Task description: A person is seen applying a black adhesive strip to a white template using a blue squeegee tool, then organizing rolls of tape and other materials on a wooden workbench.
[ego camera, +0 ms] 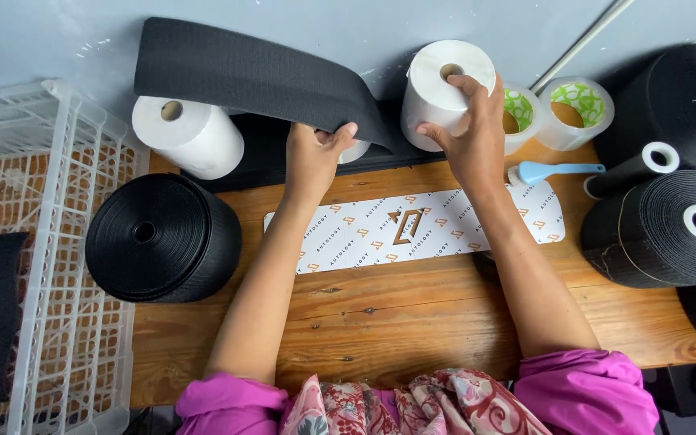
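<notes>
My left hand [316, 153] pinches the lower edge of a wide black fabric strip [251, 74] that runs up and to the left over the back of the wooden table [412, 314]. My right hand [469, 133] grips a white roll [445, 89] standing at the back, fingers over its top and side. A long white patterned card [420, 229] lies flat just in front of both hands.
A second white roll [188, 135] and a big black tape roll [163, 238] sit at the left. Two green-lined tape rolls [577, 109], a blue-handled tool [557, 169] and large black rolls [670, 229] crowd the right. A white plastic crate [42, 258] stands off the left edge.
</notes>
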